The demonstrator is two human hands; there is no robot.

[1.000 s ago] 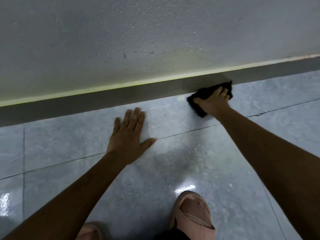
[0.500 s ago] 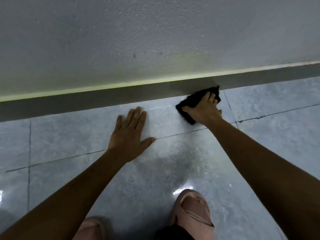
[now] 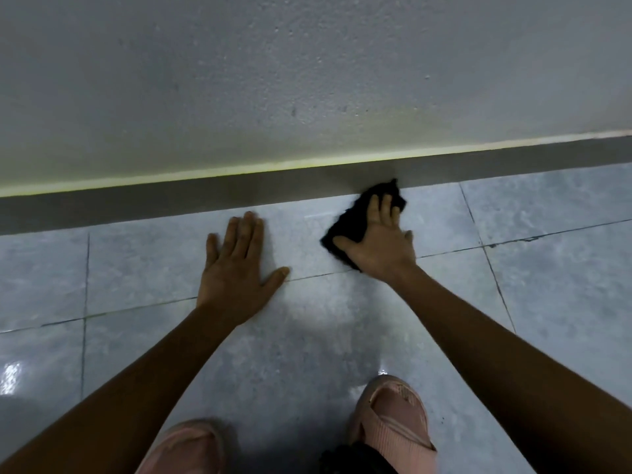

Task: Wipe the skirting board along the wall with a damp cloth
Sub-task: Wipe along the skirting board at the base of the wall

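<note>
A dark grey skirting board [image 3: 171,203] runs across the foot of the pale wall [image 3: 307,80], with a thin yellowish line along its top. My right hand [image 3: 379,241] presses a black cloth [image 3: 355,217] down at the joint of floor and skirting board; the cloth's far tip touches the board. The hand covers much of the cloth. Flat on the grey floor tile, my left hand [image 3: 236,271] lies left of the cloth, fingers spread, holding nothing, its fingertips just short of the board.
Glossy grey floor tiles [image 3: 547,285] with dark grout lines fill the lower view. Two feet in pink slippers stand near the bottom edge, one slipper [image 3: 393,422] under my right arm, the other slipper [image 3: 184,446] to its left.
My right hand has slid the black cloth leftward along the foot of the skirting board, closer to my left hand. The left hand stays planted on the tile.
</note>
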